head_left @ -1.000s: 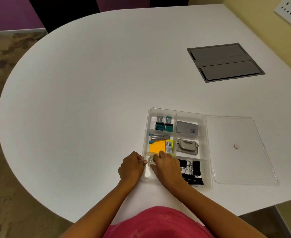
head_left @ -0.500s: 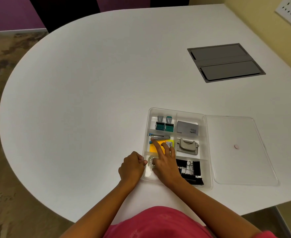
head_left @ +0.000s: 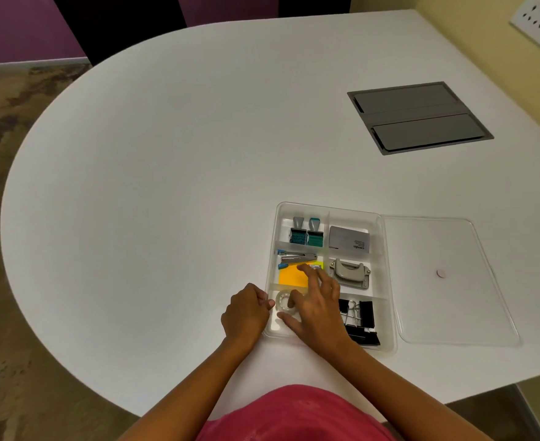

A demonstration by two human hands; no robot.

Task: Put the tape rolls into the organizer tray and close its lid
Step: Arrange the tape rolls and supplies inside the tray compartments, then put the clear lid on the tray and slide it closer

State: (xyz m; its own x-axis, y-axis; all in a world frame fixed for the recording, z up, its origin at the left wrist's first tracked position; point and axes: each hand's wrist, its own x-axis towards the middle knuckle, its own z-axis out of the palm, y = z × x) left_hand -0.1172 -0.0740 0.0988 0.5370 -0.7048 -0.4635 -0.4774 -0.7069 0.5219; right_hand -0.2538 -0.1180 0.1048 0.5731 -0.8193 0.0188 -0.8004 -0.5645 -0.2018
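A clear tape roll (head_left: 285,303) lies flat in the near left compartment of the clear organizer tray (head_left: 384,281). My right hand (head_left: 318,308) hovers over that compartment with fingers spread, thumb beside the roll, holding nothing. My left hand (head_left: 246,313) rests as a loose fist on the table against the tray's left wall, its fingertips at the rim. Whether it holds anything is hidden. The clear lid (head_left: 446,281) lies flat on the table, touching the tray's right side, a small pink dot at its middle.
The tray also holds two stamps (head_left: 306,232), a grey box (head_left: 349,238), a stapler (head_left: 297,259), orange sticky notes (head_left: 291,276), a hole punch (head_left: 349,272) and black binder clips (head_left: 359,319). A grey cable hatch (head_left: 418,117) sits in the white table (head_left: 166,186) far right.
My right hand has opened from a closed grip on the tape roll and spread its fingers over the sticky notes. The roll stays in the compartment. My left hand has not moved.
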